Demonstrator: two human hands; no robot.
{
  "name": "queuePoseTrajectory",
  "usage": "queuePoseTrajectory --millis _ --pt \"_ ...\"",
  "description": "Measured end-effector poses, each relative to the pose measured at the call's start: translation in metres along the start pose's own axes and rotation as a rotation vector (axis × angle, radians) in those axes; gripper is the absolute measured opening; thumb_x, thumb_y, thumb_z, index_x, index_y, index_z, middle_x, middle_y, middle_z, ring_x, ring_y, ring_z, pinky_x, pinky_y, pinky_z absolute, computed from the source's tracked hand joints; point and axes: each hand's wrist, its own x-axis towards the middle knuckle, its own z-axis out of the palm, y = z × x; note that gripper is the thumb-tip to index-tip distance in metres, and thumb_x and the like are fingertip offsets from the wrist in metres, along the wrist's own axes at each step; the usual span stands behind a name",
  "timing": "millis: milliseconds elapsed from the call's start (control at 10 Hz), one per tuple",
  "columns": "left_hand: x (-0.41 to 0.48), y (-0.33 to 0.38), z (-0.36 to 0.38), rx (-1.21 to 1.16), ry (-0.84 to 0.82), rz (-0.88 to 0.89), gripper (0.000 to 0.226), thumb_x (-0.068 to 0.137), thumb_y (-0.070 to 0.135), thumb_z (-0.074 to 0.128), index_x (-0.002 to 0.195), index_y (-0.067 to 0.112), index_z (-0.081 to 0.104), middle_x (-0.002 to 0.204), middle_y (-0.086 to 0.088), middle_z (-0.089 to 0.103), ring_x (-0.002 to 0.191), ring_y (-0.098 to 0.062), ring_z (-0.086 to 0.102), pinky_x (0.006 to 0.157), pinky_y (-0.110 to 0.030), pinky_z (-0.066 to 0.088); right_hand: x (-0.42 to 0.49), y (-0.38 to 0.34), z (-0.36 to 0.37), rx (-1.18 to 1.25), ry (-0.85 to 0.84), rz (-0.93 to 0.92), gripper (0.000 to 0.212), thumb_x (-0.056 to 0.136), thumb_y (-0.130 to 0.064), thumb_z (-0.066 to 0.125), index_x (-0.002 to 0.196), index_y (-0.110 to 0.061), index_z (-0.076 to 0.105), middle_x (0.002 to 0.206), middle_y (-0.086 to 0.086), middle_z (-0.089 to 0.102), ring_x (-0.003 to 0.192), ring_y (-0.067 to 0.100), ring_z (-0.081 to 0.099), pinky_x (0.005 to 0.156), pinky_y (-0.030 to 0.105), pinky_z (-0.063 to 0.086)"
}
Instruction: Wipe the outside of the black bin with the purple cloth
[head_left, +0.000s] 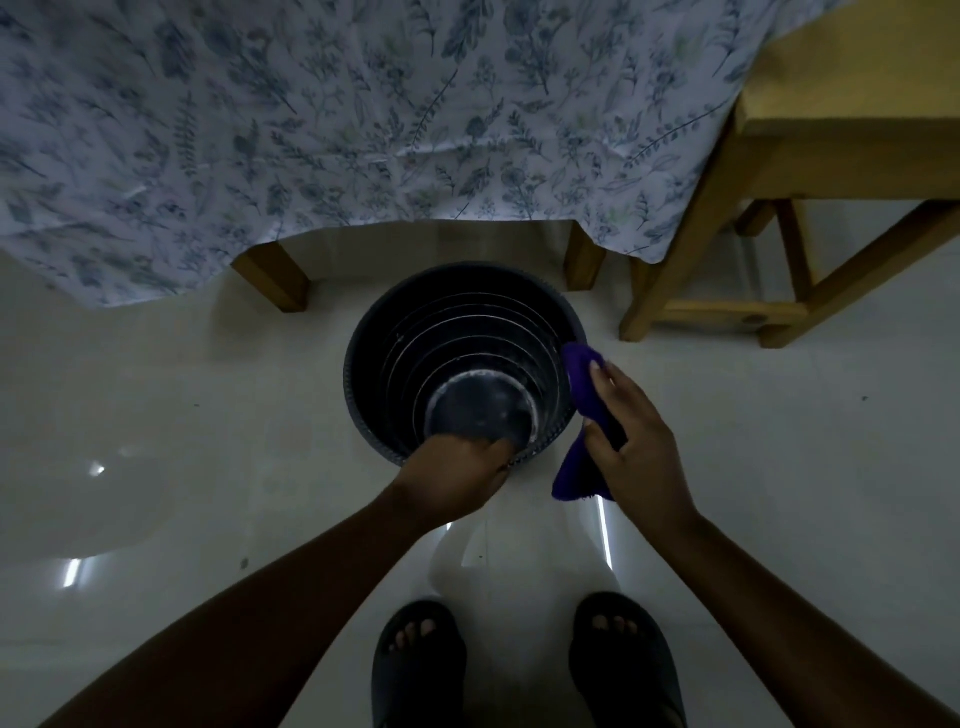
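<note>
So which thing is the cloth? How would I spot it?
Find the round black bin on the pale floor, below the flowery bedsheet. On the bin's right rim, the right hand presses the cloth. It's the only purple thing.

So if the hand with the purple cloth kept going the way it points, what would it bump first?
Probably the round black plastic bin; the right hand presses the purple cloth toward its outside wall.
</note>
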Motion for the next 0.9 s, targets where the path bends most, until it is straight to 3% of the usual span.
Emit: queuePoseTrajectory --millis 100,200,300,400,600,800,900 --pt "-0.003 0.002 0.005 -0.033 -0.077 -0.021 0.027 0.08 0.039 0.063 0.094 0.016 0.063 0.066 0.0 0.07 0.052 -0.018 0.066 0.043 -0.02 0.041 0.001 0.003 -0.007 0.038 0.033 0.013 0.06 0.093 -0.013 0.055 0.146 -0.028 0.032 0.153 -0.001 0.034 0.136 0.007 0.031 0.107 0.007 0.024" --pt "0.001 0.008 -0.005 -0.073 -0.133 -0.074 0.045 0.084 0.058 0.052 0.107 0.021 0.061 0.087 0.002 0.073 0.074 -0.016 0.069 0.056 -0.023 0.045 0.009 0.0 -0.021 0.055 0.123 0.013 0.057 0.093 -0.013 0.055 0.145 -0.027 0.036 0.151 0.0 0.037 0.135 0.007 0.034 0.102 0.0 0.02" --pt "0.014 0.013 -0.02 -0.134 -0.116 -0.119 0.051 0.087 0.063 0.043 0.118 0.025 0.056 0.103 0.003 0.07 0.089 -0.016 0.067 0.066 -0.025 0.045 0.022 -0.006 -0.044 0.038 0.228 -0.008 0.055 0.093 -0.013 0.056 0.144 -0.023 0.038 0.149 0.002 0.04 0.133 0.009 0.037 0.101 0.001 0.022" --pt "0.052 0.017 -0.059 -0.152 -0.003 -0.127 0.044 0.09 0.057 0.045 0.118 0.026 0.056 0.109 0.002 0.069 0.098 -0.017 0.064 0.076 -0.027 0.045 0.044 -0.017 -0.082 0.025 0.353 -0.018 0.056 0.093 -0.016 0.057 0.144 -0.024 0.038 0.147 0.002 0.039 0.131 0.012 0.039 0.101 0.013 0.03" --pt "0.114 0.019 -0.108 -0.187 0.15 -0.145 0.044 0.089 0.053 0.051 0.123 0.025 0.056 0.114 0.003 0.068 0.103 -0.016 0.062 0.085 -0.029 0.048 0.086 -0.04 -0.15 0.037 0.617 -0.046 0.052 0.09 -0.016 0.061 0.138 -0.02 0.045 0.14 0.006 0.042 0.125 0.014 0.043 0.1 0.027 0.04" --pt "0.195 0.019 -0.147 -0.27 0.365 -0.077 0.046 0.087 0.049 0.057 0.123 0.019 0.059 0.111 0.001 0.068 0.099 -0.014 0.063 0.085 -0.026 0.048 0.154 -0.047 -0.221 -0.08 0.821 -0.061 0.048 0.087 -0.016 0.064 0.132 -0.014 0.048 0.136 0.009 0.041 0.123 0.018 0.045 0.097 0.025 0.04" --pt "0.222 0.018 -0.154 -0.253 0.356 -0.058 0.046 0.088 0.049 0.056 0.122 0.019 0.059 0.113 0.001 0.068 0.1 -0.015 0.063 0.083 -0.025 0.047 0.183 -0.037 -0.232 -0.269 0.658 -0.001 0.047 0.092 -0.024 0.058 0.135 -0.01 0.047 0.141 0.011 0.04 0.129 0.024 0.041 0.106 0.033 0.036"
